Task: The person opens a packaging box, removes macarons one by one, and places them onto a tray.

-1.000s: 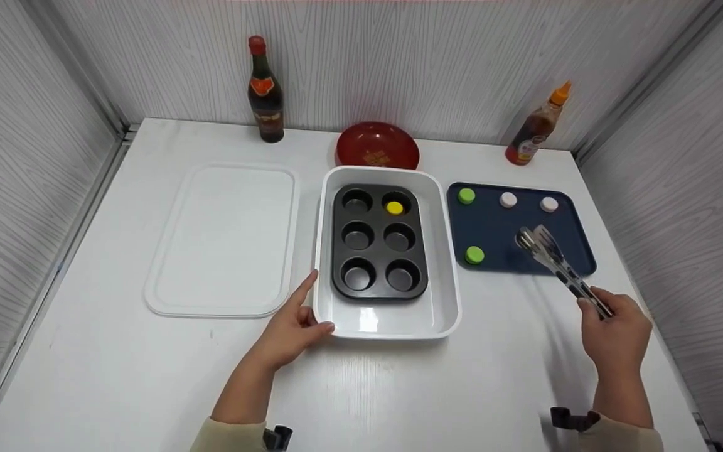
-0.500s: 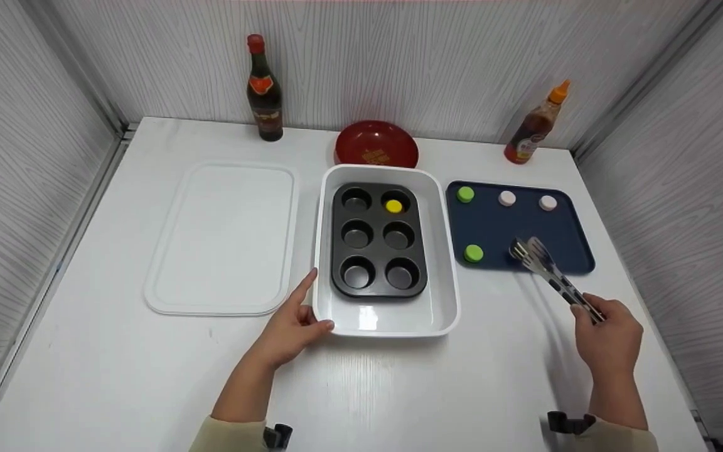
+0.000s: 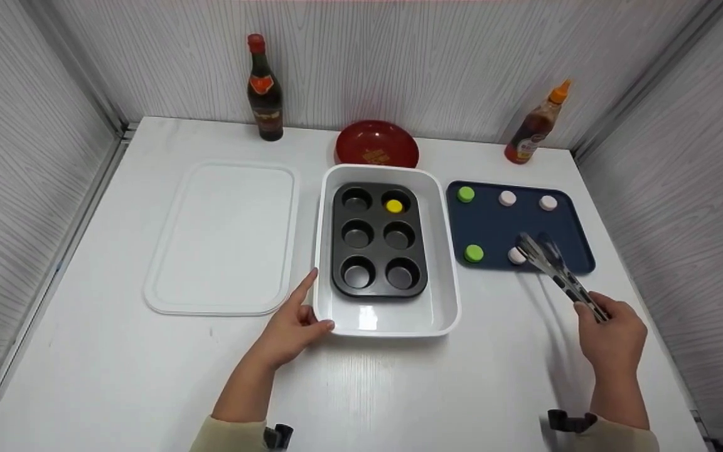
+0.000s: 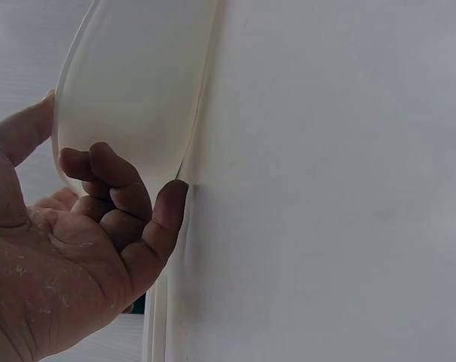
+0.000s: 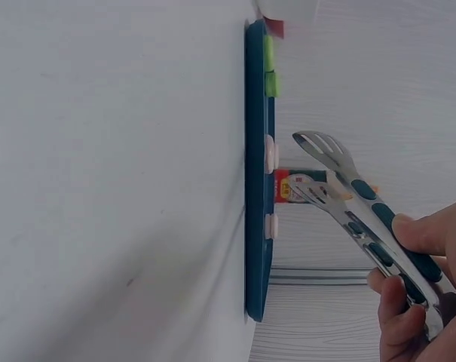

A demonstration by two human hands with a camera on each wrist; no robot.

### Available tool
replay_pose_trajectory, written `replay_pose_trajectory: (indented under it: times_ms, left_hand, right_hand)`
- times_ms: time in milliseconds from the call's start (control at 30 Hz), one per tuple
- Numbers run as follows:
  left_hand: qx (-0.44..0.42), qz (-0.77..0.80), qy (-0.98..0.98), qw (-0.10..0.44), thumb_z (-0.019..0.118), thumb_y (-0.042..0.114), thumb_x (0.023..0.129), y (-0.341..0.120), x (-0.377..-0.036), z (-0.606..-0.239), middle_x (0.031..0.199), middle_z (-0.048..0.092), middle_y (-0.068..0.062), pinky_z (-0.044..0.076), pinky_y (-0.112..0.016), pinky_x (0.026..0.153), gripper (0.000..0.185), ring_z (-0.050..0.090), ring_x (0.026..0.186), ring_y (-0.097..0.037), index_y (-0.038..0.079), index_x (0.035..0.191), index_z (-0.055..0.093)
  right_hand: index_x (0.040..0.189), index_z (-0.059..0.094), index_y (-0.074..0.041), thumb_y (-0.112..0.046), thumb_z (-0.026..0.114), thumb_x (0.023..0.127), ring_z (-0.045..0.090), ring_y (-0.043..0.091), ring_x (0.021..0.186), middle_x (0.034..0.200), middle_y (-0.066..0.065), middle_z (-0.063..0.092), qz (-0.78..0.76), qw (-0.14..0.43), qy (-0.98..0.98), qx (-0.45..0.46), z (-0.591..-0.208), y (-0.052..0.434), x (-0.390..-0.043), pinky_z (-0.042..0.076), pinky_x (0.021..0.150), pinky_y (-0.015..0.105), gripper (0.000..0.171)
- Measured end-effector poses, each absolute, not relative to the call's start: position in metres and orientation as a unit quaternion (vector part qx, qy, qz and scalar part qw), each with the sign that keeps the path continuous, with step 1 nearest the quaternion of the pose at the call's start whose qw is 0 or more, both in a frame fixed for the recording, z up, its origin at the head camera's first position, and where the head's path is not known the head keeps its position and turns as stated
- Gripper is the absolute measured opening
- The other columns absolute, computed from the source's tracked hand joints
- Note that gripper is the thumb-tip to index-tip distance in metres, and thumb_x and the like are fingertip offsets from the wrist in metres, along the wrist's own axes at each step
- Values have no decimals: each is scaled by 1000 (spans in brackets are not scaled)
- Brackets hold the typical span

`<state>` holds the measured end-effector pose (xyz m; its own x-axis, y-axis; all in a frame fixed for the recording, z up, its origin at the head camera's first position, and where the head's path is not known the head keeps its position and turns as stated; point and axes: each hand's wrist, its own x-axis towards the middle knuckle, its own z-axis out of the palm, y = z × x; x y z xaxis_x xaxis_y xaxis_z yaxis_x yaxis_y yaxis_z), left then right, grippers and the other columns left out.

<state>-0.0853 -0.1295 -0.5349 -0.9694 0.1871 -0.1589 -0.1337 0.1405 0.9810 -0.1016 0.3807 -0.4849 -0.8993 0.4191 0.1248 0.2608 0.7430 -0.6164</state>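
Note:
My left hand grips the near left corner of a deep white container, thumb on the rim and fingers against the outer wall. Inside sits a dark muffin tin, a yellow disc in its far right cup. Metal tongs are in my right hand, their tips apart and holding nothing. They hang over a navy tray, close to a partly covered white disc. Two green discs and two other white discs also lie on that tray.
A flat white lid lies left of the container. Along the back stand a dark bottle, a red bowl and an orange-capped sauce bottle. Panelled walls enclose the table's back and sides.
The tongs and my right hand dip toward the near left, then shift slightly back right. The near white disc, hidden before, now shows beside the tips. My left hand stays put.

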Motion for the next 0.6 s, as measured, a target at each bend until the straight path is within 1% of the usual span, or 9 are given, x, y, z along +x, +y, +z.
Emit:
replay_pose_trajectory:
  times_ms: [100, 200, 267, 333, 433, 500, 600]
  left_hand:
    - [18, 654, 746, 124, 80, 3, 89, -130, -85, -534, 69, 55, 0, 42, -26, 62, 102, 49, 66, -13, 14, 171, 21]
    - [19, 653, 747, 127, 80, 4, 89, -130, -85, -535, 70, 56, 0, 42, -26, 63, 102, 50, 66, -13, 14, 171, 20]
    - [17, 652, 747, 128, 79, 4, 89, -130, -85, -535, 70, 57, 0, 43, -26, 63, 102, 51, 66, -13, 15, 171, 19]
    - [18, 652, 747, 128, 79, 4, 90, -129, -85, -535, 70, 58, 0, 43, -26, 63, 102, 51, 66, -13, 15, 171, 19]
    - [21, 657, 743, 127, 79, 3, 89, -130, -85, -535, 70, 58, -1, 43, -26, 63, 101, 51, 66, -12, 13, 171, 19]
    - [23, 660, 741, 126, 79, 3, 89, -130, -85, -534, 70, 58, -1, 43, -25, 62, 101, 51, 66, -12, 13, 171, 20]
    - [25, 660, 741, 125, 79, 3, 89, -130, -85, -535, 70, 58, -1, 43, -26, 62, 101, 51, 66, -12, 13, 171, 20]
  right_hand:
    - [136, 66, 8, -15, 66, 104, 60, 41, 106, 121, 29, 63, 310, 144, -923, -179, -484, 378, -103, 45, 84, 44, 39]
    - [134, 68, 7, -14, 69, 103, 60, 36, 101, 118, 28, 64, 311, 162, -920, -174, -486, 375, -104, 44, 81, 35, 37]
    - [133, 70, 6, -14, 70, 102, 59, 26, 95, 115, 26, 65, 311, 174, -919, -170, -486, 372, -106, 43, 78, 28, 37]
    - [131, 71, 6, -13, 72, 101, 56, 12, 89, 112, 25, 66, 313, 187, -917, -163, -486, 368, -108, 41, 75, 23, 35]
    - [128, 73, 7, -10, 74, 99, 47, -6, 82, 108, 25, 66, 323, 207, -912, -144, -486, 362, -112, 40, 73, 18, 33]
    - [125, 73, 8, -7, 75, 98, 44, -12, 80, 106, 25, 66, 332, 217, -909, -126, -486, 357, -116, 40, 72, 18, 31]
    - [123, 74, 9, -3, 76, 96, 45, -12, 80, 104, 25, 66, 340, 226, -907, -99, -485, 349, -122, 40, 73, 18, 29]
